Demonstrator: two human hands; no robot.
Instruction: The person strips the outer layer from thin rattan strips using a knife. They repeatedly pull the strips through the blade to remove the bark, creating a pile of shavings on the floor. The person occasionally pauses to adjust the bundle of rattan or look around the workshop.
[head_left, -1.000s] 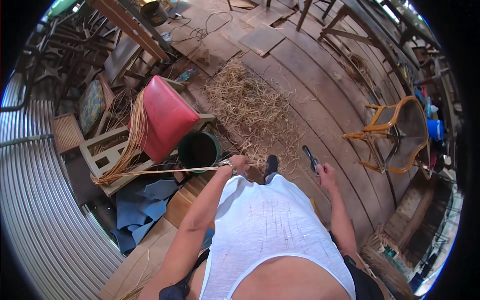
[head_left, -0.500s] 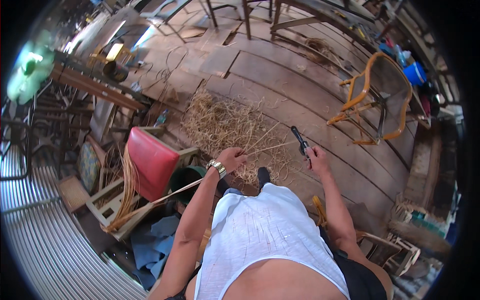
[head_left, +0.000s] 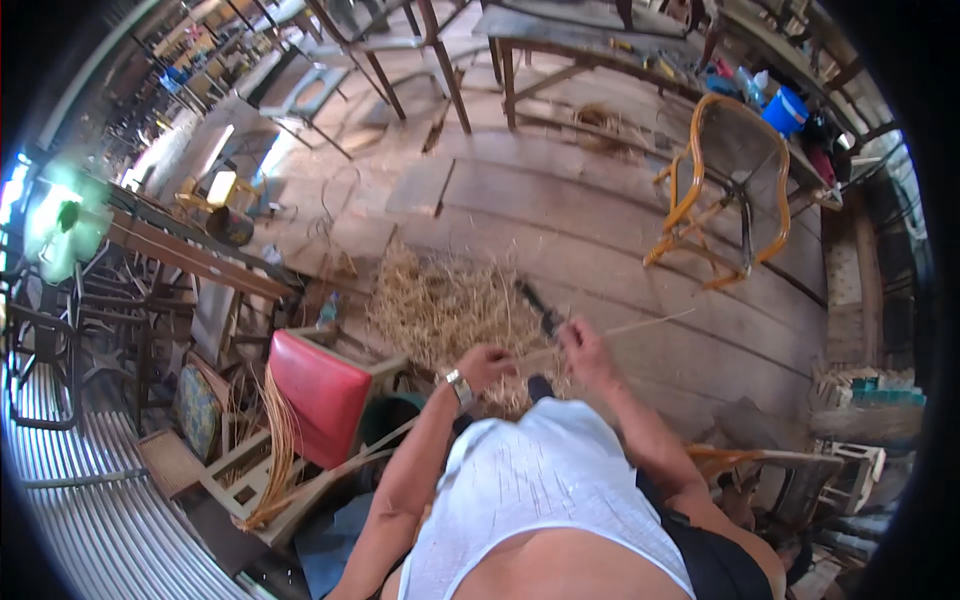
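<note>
Right hand point(head_left: 588, 355) brought in near left hand point(head_left: 486, 368); black tool point(head_left: 534, 298) gripped in closed right, strip point(head_left: 655, 322) held in left's curled fingers; both thus drawn together.

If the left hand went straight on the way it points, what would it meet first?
Probably the right hand, roughly along the line of the pale strip, though their relative depth is unclear.

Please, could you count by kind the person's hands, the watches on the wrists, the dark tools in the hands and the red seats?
Left hand and right hand: 2
Watch: 1
Dark tool: 1
Red seat: 1
Total: 5
</note>
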